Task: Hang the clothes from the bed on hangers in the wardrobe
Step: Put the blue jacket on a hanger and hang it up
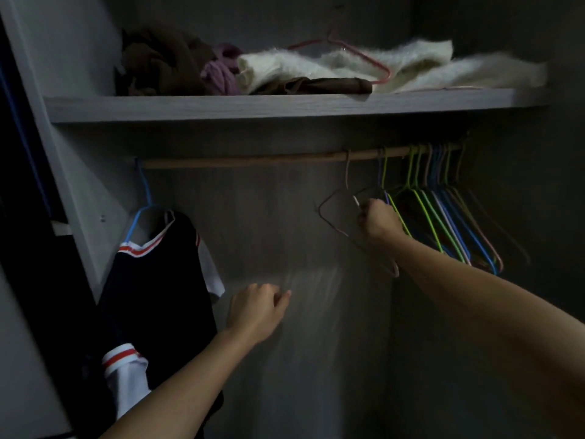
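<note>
Brown wire hanger (335, 217) | gripped by right hand (378, 218) | wooden rail (253, 160)

Grey shelf (285, 109) under brown clothes (158, 61), purple knit (221, 69), white fluffy garments (411, 64), pink hanger (361, 55).

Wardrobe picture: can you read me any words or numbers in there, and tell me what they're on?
There are none to read.
The dark shirt shows only red and white stripes, no letters.
The coloured hangers, the shelf and the fluffy white garment on it show no writing or labels.
</note>
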Tool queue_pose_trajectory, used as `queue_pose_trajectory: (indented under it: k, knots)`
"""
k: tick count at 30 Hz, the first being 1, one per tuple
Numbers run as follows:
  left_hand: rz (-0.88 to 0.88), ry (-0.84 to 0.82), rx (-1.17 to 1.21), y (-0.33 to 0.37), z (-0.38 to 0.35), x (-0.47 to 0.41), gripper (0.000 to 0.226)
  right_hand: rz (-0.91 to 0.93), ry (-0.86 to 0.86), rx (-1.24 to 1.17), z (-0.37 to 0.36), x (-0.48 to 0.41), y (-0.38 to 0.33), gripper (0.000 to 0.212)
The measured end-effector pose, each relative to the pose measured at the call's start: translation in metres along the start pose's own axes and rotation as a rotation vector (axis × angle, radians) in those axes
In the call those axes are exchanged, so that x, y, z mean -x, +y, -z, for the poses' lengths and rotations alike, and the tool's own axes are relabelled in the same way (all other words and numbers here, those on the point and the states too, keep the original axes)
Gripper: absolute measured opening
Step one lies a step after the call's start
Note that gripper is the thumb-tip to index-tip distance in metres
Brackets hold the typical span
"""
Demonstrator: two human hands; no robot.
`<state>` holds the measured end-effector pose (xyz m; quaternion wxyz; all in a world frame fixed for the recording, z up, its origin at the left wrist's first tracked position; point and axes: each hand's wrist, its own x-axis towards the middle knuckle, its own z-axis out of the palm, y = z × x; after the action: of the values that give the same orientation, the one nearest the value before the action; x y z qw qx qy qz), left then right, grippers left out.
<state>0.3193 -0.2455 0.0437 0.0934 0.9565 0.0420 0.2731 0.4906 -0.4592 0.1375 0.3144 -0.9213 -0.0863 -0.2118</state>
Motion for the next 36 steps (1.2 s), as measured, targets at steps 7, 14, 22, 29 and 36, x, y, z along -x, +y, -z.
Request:
queue_pose_trajectory:
  k: [7, 14, 22, 29, 36]
  knots:
    - [0.049, -0.023, 0.008, -0.016, -0.002, -0.011, 0.049, 0.142, 0.057, -0.149, 0.031, 0.016, -0.014, 0.025]
    - [-0.059, -0.005, 0.082, -0.011, -0.009, 0.001, 0.024, 0.148, 0.045, 0.117, 0.07, 0.132, 0.027, 0.026]
    - [-0.287, -0.183, 0.346, 0.101, -0.078, 0.074, 0.039, -0.133, 0.056, 0.23, 0.125, 0.327, 0.146, 0.018]
    - [-0.661, -0.569, 0.237, 0.258, -0.115, 0.197, 0.028, -0.454, 0.11, 0.431, 0.216, 0.493, 0.268, 0.034]
    - [-0.964, -0.62, 0.315, 0.454, -0.136, 0.329, 0.045, -0.782, 0.176, 0.514, 0.337, 0.654, 0.387, 0.028]
